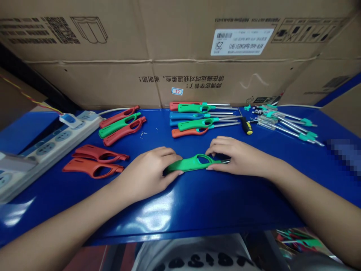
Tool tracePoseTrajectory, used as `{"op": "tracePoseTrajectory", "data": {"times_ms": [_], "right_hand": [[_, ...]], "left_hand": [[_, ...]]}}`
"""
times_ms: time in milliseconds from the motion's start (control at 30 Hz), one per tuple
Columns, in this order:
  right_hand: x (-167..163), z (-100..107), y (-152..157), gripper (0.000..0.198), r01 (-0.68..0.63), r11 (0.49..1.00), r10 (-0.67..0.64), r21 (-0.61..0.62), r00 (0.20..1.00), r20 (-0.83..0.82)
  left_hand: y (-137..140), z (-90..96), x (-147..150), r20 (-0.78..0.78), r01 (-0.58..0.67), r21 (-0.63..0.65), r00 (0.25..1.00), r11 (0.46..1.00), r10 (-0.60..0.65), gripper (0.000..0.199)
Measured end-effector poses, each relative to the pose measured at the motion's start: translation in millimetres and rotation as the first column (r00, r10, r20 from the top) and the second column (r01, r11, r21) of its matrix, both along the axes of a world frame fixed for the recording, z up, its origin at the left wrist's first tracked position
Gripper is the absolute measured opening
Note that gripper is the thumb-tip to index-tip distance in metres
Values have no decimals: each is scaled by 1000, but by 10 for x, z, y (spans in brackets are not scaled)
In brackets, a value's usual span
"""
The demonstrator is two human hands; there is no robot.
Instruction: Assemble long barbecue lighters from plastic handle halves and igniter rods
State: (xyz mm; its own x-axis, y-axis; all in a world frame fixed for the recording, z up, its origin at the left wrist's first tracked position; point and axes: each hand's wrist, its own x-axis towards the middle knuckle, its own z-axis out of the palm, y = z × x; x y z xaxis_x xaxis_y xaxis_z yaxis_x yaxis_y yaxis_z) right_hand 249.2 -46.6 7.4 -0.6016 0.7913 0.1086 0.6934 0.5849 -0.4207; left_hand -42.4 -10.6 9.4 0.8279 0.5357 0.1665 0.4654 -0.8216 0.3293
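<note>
A green lighter (190, 163) with a finger hole and a metal tube lies across the middle of the blue table, held from both ends. My left hand (152, 171) is closed around its handle end, thumb in front and fingers behind. At the other end my right hand (239, 156) pinches the part where the tube meets the body; most of the tube is hidden under the palm. Beyond my hands lies a row of lighters with tubes, among them a green one (196, 124) and an orange one (188, 132).
Red and green casings (120, 126) and orange casings (90, 167) lie left. Tiny metal pieces (142, 133) sit near them. A black-yellow screwdriver (246, 126) and metal tubes with teal parts (290, 124) lie right. A power strip (53, 145) runs along the left; a cardboard box (180, 67) stands behind.
</note>
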Motion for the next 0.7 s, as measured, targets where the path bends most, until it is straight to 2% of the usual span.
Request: {"op": "tracePoseTrajectory", "data": {"times_ms": [233,400,700], "right_hand": [[17,66,-41,30,-46,993,28,111,987,160],[6,88,-50,29,-60,984,33,169,986,162],[-6,62,-57,31,-67,988,37,139,978,204]], "left_hand": [[-15,26,7,-82,-52,-17,995,999,50,27],[-13,43,2,-66,-68,-9,996,998,68,27],[-19,25,8,-110,-108,-13,988,994,106,26]]}}
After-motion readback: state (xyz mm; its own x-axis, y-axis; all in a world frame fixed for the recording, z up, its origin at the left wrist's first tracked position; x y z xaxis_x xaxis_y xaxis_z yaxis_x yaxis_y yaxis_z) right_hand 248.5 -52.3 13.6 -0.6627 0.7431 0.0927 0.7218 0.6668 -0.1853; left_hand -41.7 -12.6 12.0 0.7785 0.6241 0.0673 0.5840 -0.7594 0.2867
